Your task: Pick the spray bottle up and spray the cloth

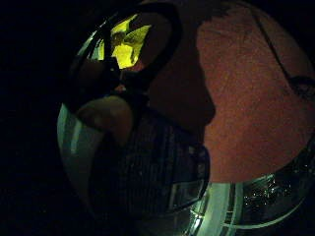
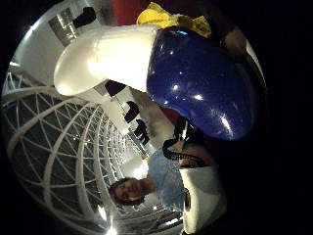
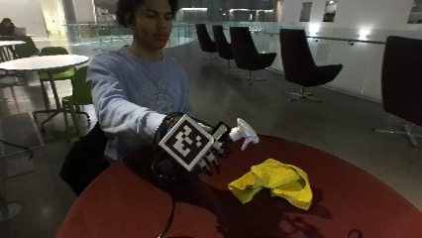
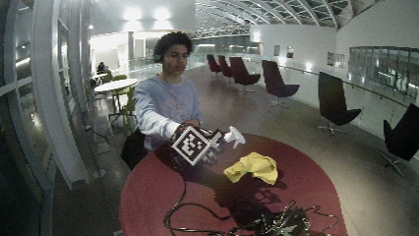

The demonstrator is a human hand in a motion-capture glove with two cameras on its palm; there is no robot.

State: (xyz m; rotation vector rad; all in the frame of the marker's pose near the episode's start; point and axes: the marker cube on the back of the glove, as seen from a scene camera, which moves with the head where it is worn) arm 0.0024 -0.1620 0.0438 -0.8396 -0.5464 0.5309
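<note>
A person sits at a round red table [image 3: 369,203]; the gloved right hand [image 3: 198,161] is raised above the tabletop, fingers curled round the spray bottle [image 3: 242,133]; the bottle is lifted clear of the table, its white nozzle sticking out of the hand on the side toward the cloth [image 3: 274,181]; the cloth, yellow and crumpled, lies on the table just beside and below the nozzle, apart from it.

Thumb side palm view: blue bottle body [image 2: 200,81] and white spray head [image 2: 105,58] fill much of the picture, close to the palm; yellow cloth [image 2: 168,18] shows past the bottle.

Little finger side palm view: red tabletop [image 1: 246,98] below; a bit of yellow cloth [image 1: 127,43] seen through a black loop; one fingertip [image 1: 106,115] shows, bent.

Wide view: hand [image 4: 194,145] with bottle [image 4: 233,135] over the table, cloth [image 4: 252,167] near it; cables [image 4: 249,221] lie at the table's near edge.
</note>
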